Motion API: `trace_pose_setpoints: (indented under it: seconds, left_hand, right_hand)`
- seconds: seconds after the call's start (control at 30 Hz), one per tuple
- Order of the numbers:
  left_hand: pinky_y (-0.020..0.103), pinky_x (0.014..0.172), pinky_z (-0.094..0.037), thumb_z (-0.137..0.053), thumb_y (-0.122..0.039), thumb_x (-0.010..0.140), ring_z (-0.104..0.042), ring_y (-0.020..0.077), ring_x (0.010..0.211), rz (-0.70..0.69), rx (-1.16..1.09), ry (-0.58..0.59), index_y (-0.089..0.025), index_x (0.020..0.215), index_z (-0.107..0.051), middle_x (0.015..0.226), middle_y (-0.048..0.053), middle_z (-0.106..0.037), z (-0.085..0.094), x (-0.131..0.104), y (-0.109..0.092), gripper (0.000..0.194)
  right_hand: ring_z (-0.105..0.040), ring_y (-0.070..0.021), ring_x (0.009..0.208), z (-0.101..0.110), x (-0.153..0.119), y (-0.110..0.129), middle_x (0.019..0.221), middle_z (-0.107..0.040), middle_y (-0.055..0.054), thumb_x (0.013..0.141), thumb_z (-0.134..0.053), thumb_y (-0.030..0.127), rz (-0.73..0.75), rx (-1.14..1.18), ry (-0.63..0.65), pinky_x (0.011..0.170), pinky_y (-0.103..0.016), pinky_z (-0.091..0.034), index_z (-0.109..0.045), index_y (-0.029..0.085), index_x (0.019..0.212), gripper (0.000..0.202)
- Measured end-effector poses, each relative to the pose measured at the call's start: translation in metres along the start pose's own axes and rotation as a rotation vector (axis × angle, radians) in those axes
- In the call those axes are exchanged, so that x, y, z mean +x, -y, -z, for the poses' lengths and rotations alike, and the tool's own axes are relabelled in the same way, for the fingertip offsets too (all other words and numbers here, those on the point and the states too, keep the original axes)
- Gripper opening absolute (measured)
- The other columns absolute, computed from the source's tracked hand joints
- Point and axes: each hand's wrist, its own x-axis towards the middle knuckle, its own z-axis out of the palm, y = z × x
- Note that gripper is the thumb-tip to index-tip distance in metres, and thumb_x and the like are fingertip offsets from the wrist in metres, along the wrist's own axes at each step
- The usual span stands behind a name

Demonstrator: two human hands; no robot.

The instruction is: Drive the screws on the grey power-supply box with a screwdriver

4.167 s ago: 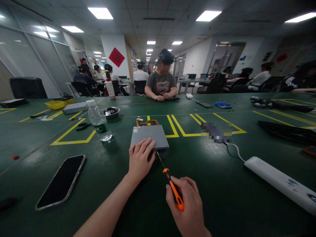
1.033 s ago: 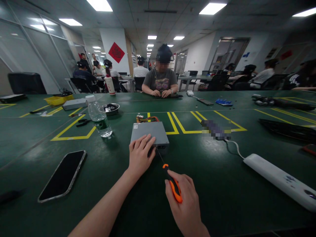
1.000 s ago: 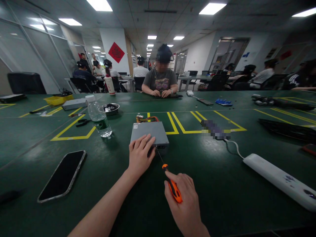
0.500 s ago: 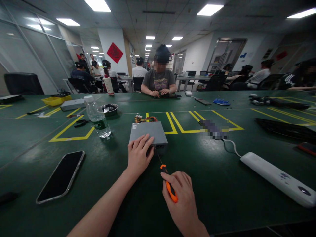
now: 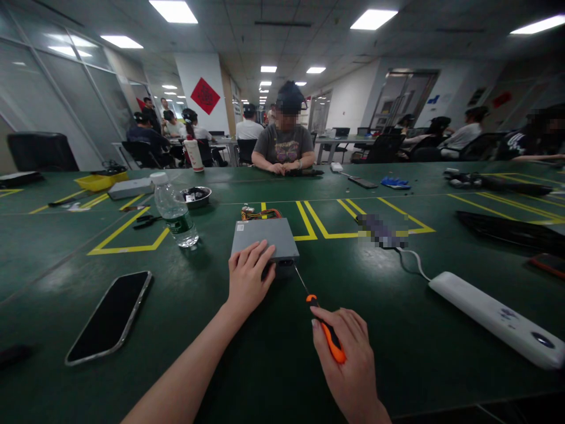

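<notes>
The screwdriver is in the right hand, fingers closed around its orange-and-black handle, shaft projecting beyond the grip. Its long axis slants forward and leftward, tip at the near right corner of the grey metal box; contact cannot be determined. The left hand, open, spreads over the box's top, hiding its near left corner. Cables behind are partly obscured.

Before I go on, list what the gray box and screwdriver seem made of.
Gray box: probably dull-finished sheet metal, from its flat faces and crisp edges.
Screwdriver handle: likely orange and black plastic, perhaps rubbery, from its molded curves.
Shaft: likely bare steel, from its glint.
</notes>
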Motion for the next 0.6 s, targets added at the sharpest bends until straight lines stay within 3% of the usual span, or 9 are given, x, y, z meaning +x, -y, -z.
trace_pose_setpoints:
  seconds: [0.6]
  left_hand:
    - [0.042,0.093,-0.03,-0.048,-0.029,0.085,-0.046,0.0229,0.117,0.002,-0.008,-0.008,-0.029,0.121,-0.05,0.128,0.003,-0.054,0.0,-0.0004,-0.0006,0.036]
  right_hand:
    - [-0.054,-0.0151,0.076,-0.0037,-0.0011,-0.0003,0.08,-0.058,-0.001,0.086,-0.048,0.021,-0.029,-0.011,0.016,0.077,-0.034,-0.038,-0.056,0.021,0.101,0.017]
